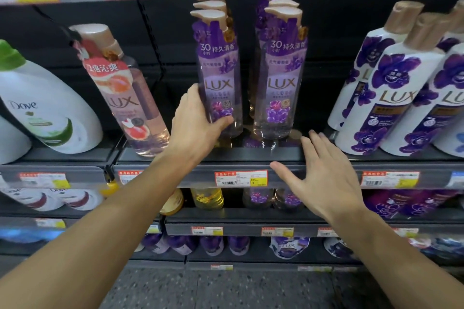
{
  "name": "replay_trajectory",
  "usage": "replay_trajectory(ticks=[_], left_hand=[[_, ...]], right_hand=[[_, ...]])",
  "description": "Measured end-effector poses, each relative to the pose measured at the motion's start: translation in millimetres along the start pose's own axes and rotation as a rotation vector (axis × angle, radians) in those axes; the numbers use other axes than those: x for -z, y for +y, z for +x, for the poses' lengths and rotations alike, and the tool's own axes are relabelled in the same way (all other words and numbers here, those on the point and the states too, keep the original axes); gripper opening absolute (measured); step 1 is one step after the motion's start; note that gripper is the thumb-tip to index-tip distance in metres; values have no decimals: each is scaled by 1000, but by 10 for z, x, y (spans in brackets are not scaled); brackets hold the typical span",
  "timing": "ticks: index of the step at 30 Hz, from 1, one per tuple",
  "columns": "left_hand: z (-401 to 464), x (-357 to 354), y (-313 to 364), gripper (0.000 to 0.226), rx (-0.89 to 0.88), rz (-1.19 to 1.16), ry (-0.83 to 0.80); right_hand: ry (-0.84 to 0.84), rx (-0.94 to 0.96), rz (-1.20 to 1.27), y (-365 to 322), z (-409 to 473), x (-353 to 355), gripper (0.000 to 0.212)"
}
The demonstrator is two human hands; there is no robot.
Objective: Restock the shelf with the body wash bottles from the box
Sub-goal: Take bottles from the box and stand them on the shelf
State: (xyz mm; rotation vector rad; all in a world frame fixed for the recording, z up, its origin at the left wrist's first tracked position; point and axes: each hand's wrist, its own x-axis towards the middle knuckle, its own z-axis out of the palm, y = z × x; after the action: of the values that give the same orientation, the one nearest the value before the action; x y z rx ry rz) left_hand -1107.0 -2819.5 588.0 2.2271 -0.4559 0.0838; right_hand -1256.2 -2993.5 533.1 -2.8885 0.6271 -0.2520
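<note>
Two rows of clear purple Lux body wash bottles stand upright on the dark shelf (pixel 251 155). My left hand (pixel 193 123) grips the lower part of the front bottle of the left row (pixel 219 70). The front bottle of the right row (pixel 282 75) stands beside it, untouched. My right hand (pixel 319 170) hovers with fingers spread just in front of the shelf edge, below and to the right of that bottle, holding nothing. The box is out of view.
A pink Lux bottle (pixel 128 98) leans left of my left hand, with Dove bottles (pixel 47 108) beyond it. White and purple Lux bottles (pixel 391 88) fill the right. Price tags line the shelf edges. Lower shelves hold more bottles.
</note>
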Motion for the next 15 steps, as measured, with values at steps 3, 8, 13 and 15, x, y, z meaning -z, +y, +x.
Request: replay_trajectory(ticks=[3, 8, 13, 15], left_hand=[[-191, -11, 44, 73, -61, 28, 42], [-1045, -91, 164, 74, -219, 42, -3], [-1681, -225, 282, 63, -309, 112, -211], [-1873, -355, 509, 63, -340, 64, -316]], right_hand=[[-33, 13, -3, 20, 31, 21, 98], [8, 35, 89, 24, -266, 150, 98], [-117, -23, 213, 224, -1022, 506, 98], [-132, -83, 221, 467, -1334, 708, 99]])
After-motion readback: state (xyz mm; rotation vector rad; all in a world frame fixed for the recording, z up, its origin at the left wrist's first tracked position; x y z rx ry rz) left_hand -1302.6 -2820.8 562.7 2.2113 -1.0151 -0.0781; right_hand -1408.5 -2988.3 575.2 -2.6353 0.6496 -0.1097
